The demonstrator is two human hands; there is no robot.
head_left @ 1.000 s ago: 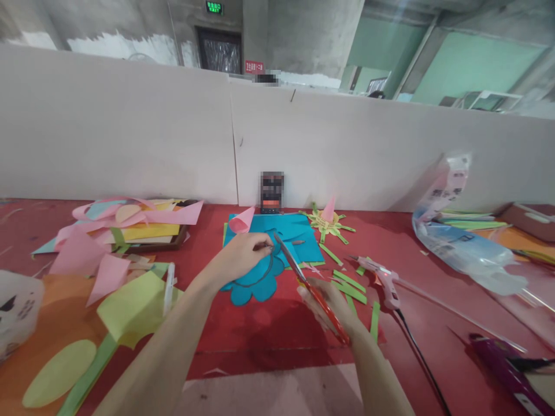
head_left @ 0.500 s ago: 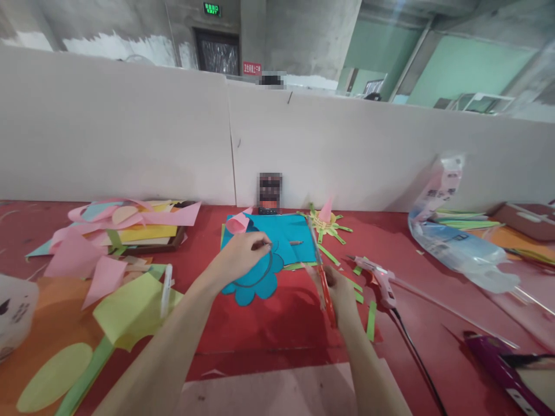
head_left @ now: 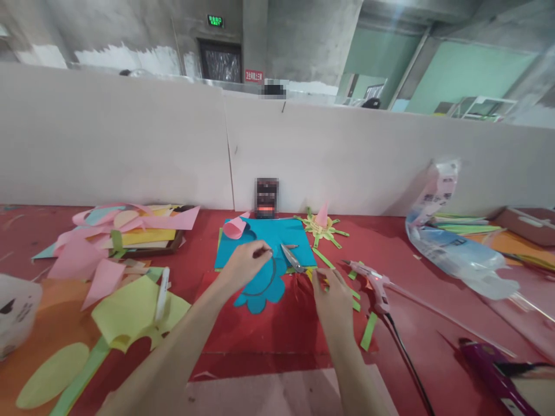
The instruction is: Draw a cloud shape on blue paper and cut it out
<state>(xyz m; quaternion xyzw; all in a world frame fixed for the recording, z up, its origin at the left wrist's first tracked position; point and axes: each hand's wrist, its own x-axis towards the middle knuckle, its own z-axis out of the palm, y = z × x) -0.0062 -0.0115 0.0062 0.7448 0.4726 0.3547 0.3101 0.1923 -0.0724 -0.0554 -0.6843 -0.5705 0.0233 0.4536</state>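
My left hand (head_left: 248, 263) pinches the edge of a blue scalloped paper flower (head_left: 260, 293), marked with a dark curved line, and covers part of it. My right hand (head_left: 333, 292) is curled around the yellow handles of a pair of scissors (head_left: 293, 259), partly hidden by the fingers. Their silver blades point up and left, over a blue sheet (head_left: 269, 230) beside the flower. A pencil (head_left: 293, 247) lies on that sheet near the blade tips. At the sheet's upper left corner sits a rolled pink paper piece (head_left: 235, 227).
A pink glue gun (head_left: 376, 283) with its cord lies right of my right hand, among green paper strips (head_left: 368, 332). A paper flower with a pink cone (head_left: 321, 219) stands behind. Coloured paper (head_left: 130, 306) is heaped left, a plastic bag (head_left: 459, 248) lies right, and a white partition (head_left: 130, 138) rises behind.
The scissors, upright and blurred before, now point left over the blue sheet. My right hand has turned inward. The blue flower has shifted slightly right and down in my left hand.
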